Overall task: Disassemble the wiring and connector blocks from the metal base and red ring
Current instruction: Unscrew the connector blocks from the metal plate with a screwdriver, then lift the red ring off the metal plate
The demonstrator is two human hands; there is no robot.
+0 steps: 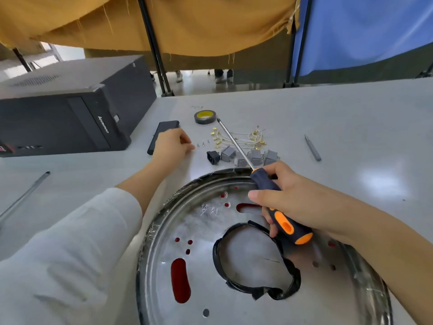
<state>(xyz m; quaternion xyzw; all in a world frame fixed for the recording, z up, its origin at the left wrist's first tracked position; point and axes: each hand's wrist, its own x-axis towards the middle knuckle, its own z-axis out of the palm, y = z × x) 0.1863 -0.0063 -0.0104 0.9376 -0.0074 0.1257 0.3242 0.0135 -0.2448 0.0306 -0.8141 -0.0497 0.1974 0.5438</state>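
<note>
Nearest us lies the round metal base [210,231] on the grey table [351,118], red showing through its slots and holes, with a loop of black tape [255,289] lying on its face. Our right hand [288,202] hovers over the base's far part, fingers wrapped around the dark blue and orange handle of a screwdriver [264,184] whose shaft points away over the loose parts. Just beyond the rim sit the grey connector blocks [253,157] and a black socket [213,157], off the base, and behind them the white wires with brass terminals [239,138]. Our left hand [172,145], sleeve white, rests on the table left of these, fingers curled with the tips at a few small screws [202,144]; we cannot tell whether it pinches one. A roll of tape [205,116], a dark flat case [162,136] and a black computer tower [70,109] lie farther off.
</note>
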